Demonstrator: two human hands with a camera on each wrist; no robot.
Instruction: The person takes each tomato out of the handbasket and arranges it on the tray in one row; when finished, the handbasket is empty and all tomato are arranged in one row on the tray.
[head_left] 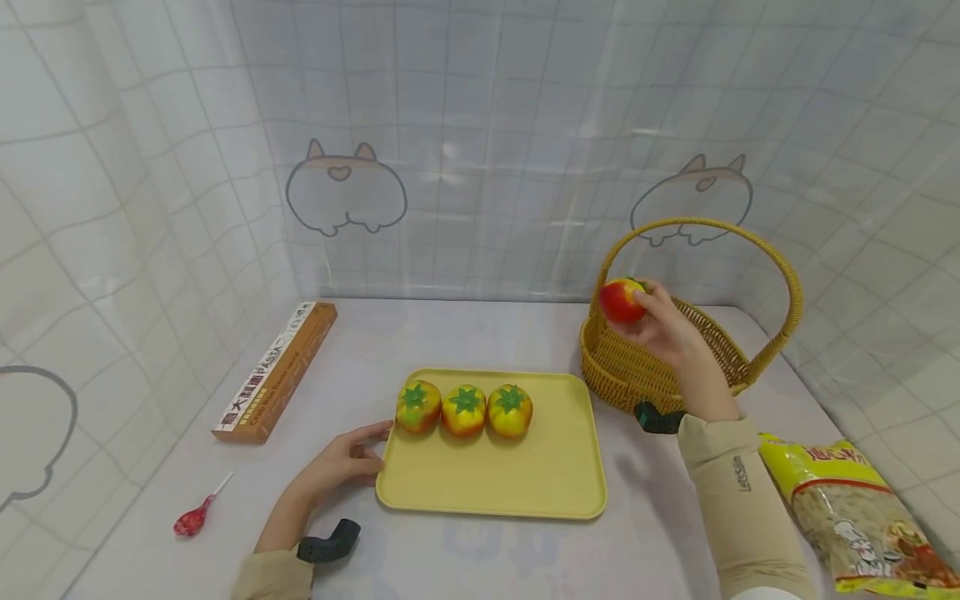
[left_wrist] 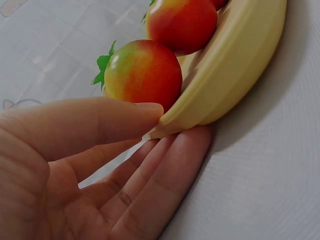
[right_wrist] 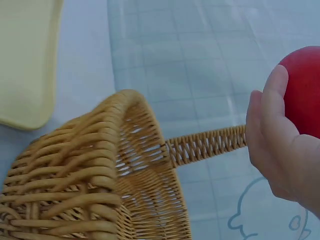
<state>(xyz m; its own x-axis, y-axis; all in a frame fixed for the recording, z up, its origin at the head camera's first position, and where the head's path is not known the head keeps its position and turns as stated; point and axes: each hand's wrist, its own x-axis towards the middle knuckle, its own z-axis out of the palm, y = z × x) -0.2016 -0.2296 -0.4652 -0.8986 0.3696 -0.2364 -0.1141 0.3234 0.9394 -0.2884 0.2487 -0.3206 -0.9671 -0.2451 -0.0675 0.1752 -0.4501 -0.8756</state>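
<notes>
In the head view my right hand grips a red and yellow tomato in the air over the wicker basket, inside the arch of its handle. The right wrist view shows the fingers curled round the tomato's red side. My left hand pinches the left rim of a yellow tray, thumb above and fingers beneath in the left wrist view. Along the tray's back left, three tomatoes with green leafy tops stand in a row: the left one, the middle one and the right one.
A long pasta box lies at the left. Nearer the front on that side is a red lollipop. A yellow-edged food bag lies at the right, beside my right sleeve. Grid-patterned sheeting walls the table's back and sides.
</notes>
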